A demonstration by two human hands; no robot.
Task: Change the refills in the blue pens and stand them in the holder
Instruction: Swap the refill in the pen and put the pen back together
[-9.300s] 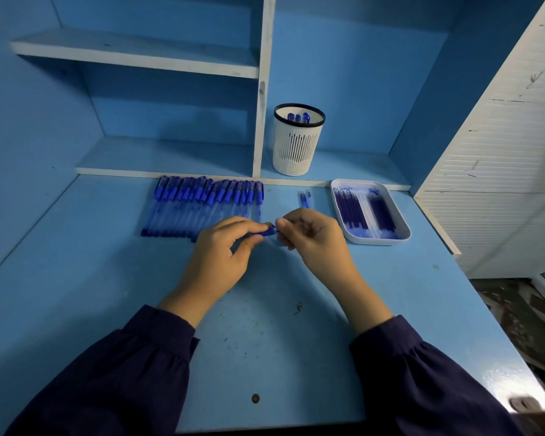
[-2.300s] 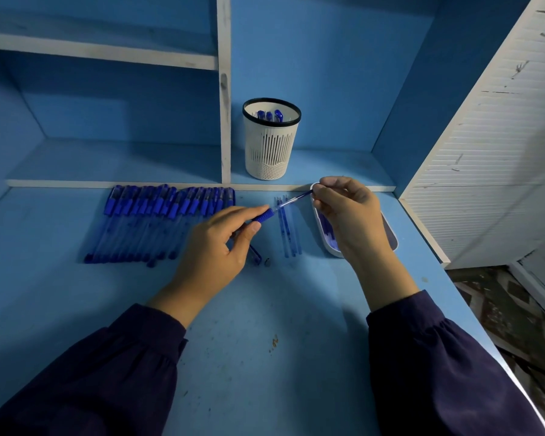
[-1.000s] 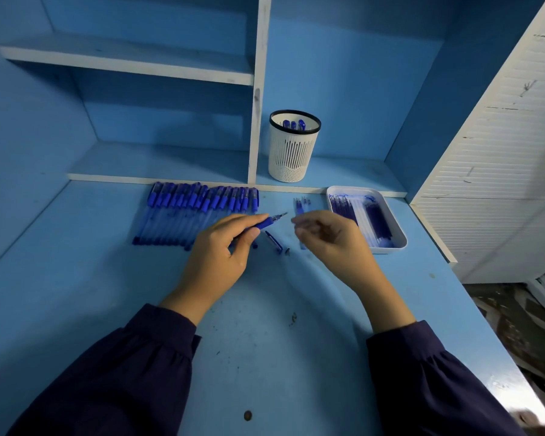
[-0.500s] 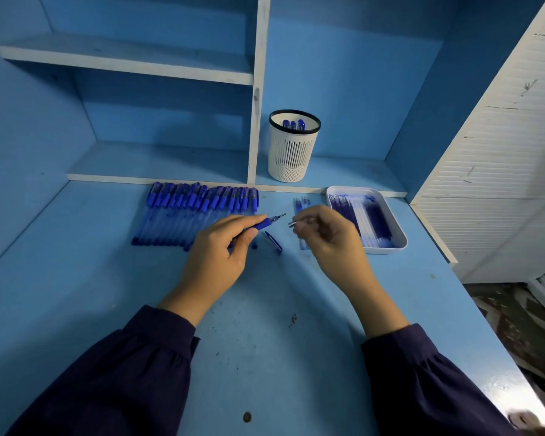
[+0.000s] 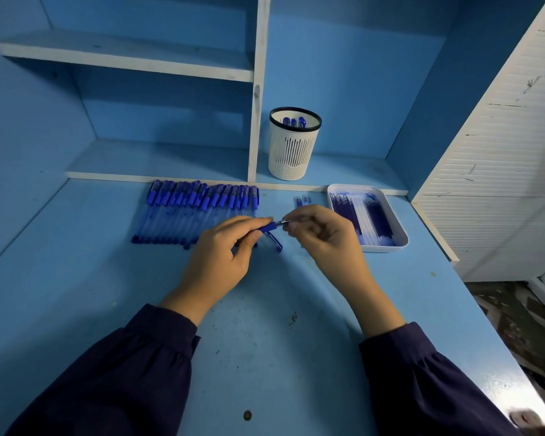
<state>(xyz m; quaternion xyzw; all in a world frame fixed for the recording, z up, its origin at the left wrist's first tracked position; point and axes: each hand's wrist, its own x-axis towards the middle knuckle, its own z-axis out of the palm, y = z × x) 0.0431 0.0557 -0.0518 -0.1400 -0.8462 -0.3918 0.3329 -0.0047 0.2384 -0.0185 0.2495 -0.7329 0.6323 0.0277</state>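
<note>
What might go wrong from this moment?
1. The small tip piece pinched by the right hand at the pen in the left hand may slip and roll off.
2. The loose cap beneath the hands could get knocked away.
3. Loose refills beside the tray might get mixed up.

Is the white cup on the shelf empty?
Not empty: three blue pen tops show inside the holder, within its black rim.

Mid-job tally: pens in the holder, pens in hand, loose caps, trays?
Pens standing in the holder: 3
Held pen, in the left hand: 1
Loose pen cap: 1
White tray: 1
Total: 6
</note>
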